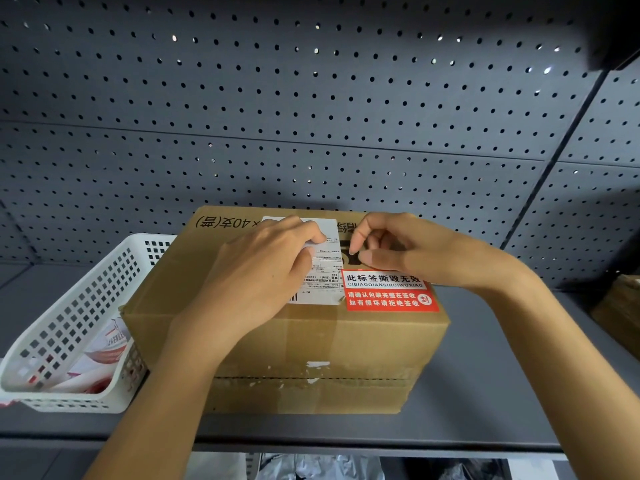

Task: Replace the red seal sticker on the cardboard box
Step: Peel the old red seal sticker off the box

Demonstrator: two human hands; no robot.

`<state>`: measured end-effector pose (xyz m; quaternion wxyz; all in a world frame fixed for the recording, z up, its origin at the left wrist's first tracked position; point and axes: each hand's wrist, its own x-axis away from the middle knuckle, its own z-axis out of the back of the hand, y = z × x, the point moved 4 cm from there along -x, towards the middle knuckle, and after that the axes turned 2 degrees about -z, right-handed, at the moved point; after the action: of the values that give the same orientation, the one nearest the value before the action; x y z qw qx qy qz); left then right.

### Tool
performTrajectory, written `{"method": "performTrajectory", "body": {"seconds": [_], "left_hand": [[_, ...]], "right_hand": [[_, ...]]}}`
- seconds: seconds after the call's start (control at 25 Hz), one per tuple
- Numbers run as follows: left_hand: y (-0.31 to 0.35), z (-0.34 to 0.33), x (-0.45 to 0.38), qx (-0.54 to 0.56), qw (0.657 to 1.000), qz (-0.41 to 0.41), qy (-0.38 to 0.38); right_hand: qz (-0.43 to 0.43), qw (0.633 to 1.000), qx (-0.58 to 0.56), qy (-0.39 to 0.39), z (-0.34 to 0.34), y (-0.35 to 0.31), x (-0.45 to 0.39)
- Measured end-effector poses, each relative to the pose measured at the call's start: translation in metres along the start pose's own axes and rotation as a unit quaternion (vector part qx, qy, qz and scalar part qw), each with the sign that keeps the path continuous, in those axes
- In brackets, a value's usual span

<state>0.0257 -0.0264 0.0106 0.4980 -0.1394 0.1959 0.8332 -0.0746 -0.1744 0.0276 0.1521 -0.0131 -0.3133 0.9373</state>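
Note:
A brown cardboard box [311, 344] stands on a dark grey shelf. A red seal sticker [389, 292] with white print is stuck flat on its top, near the front right. Beside it lies a white shipping label [323, 271]. My left hand [263, 271] rests palm down on the box top and covers the label's left part. My right hand [398, 247] hovers just behind the red sticker, thumb and forefinger curled close together above the box. Whether it pinches anything I cannot tell.
A white perforated plastic basket [69, 327] with red-and-white sticker sheets stands left of the box, touching it. A grey pegboard wall [311, 116] rises behind. Another cardboard box [620, 313] sits at the far right. The shelf's front edge [346, 441] runs below.

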Motion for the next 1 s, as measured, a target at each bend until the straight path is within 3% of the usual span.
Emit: {"method": "performTrajectory", "body": {"seconds": [0.28, 0.48, 1.0], "left_hand": [[0.001, 0.0, 0.0, 0.0, 1.0, 0.006, -0.005], [0.001, 0.0, 0.0, 0.004, 1.0, 0.007, -0.006], [-0.002, -0.002, 0.001, 0.008, 1.0, 0.006, -0.009]], "right_hand": [[-0.018, 0.99, 0.104, 0.095, -0.008, -0.015, 0.02], [-0.019, 0.987, 0.117, 0.113, -0.014, -0.016, 0.02], [0.091, 0.973, 0.135, 0.167, -0.028, -0.017, 0.015]]}}
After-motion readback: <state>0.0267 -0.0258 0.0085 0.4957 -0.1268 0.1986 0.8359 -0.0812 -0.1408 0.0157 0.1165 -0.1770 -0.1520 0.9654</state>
